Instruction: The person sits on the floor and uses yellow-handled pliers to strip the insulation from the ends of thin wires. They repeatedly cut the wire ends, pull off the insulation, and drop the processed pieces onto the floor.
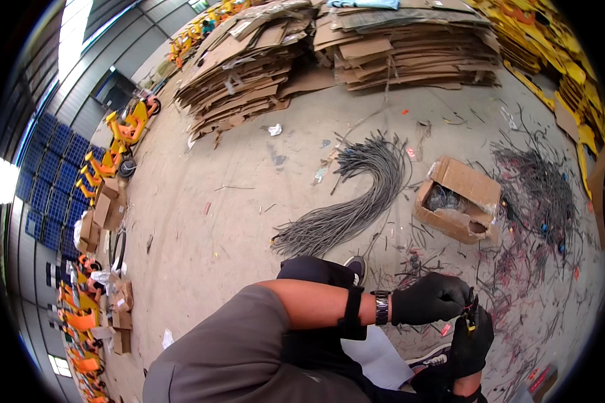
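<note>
My left hand (431, 299), in a black glove with a wristwatch behind it, pinches the end of a thin cable (469, 306) where red strands show. Close against it, my right hand (471, 342), also gloved in black, is closed on a small dark tool or connector with a yellow part (471, 328); which of these it is cannot be told. Beyond my knee a long curved bundle of grey cables (348, 206) lies on the concrete floor. To its right stands a torn cardboard box (459, 201) with clear plastic inside.
Cut cable scraps (539, 191) litter the floor at right. Flattened cardboard stacks (413, 55) stand ahead, yellow panels (575, 101) at the far right. Yellow scooters (131, 123), opened cartons (110, 209) and blue crates (50, 176) line the left side.
</note>
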Demonstrator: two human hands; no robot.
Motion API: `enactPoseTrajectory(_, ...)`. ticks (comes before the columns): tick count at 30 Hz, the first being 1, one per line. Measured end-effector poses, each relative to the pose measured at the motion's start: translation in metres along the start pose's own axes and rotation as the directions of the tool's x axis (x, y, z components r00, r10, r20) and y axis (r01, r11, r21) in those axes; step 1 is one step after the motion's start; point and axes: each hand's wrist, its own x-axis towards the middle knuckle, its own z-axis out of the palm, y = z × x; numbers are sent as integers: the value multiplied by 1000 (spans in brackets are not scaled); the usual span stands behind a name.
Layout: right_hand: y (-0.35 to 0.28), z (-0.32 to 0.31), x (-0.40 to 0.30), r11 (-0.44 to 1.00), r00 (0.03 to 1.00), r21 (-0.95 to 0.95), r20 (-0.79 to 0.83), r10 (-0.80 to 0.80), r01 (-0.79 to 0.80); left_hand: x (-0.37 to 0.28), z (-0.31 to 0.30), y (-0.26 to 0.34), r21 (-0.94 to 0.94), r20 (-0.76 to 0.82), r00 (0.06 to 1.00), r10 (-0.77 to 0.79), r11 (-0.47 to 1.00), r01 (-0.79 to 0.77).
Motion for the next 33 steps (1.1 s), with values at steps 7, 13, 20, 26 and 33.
enactPoseTrajectory(7,-3,2,-2,956,976,197,48,212,-217,7,4,-20,330,-38,988,149,935,-128)
enactPoseTrajectory(13,26,6,-4,999,999,-40,-51,5,-7,8,-1,-8,232,-13,997,-83,969,83)
enactPoseTrajectory(20,21,3,-3,938,978,-279,21,-208,206,6,-13,-3,-19,57,946,-320,947,322)
enactPoseTrajectory(26,23,-3,2,911,960,-314,0,-280,266,2,-3,13,-113,21,885,-465,878,465)
enactPoseTrajectory(33,11,-7,5,914,966,-320,21,-258,251,-3,-4,19,-192,25,865,-501,847,496)
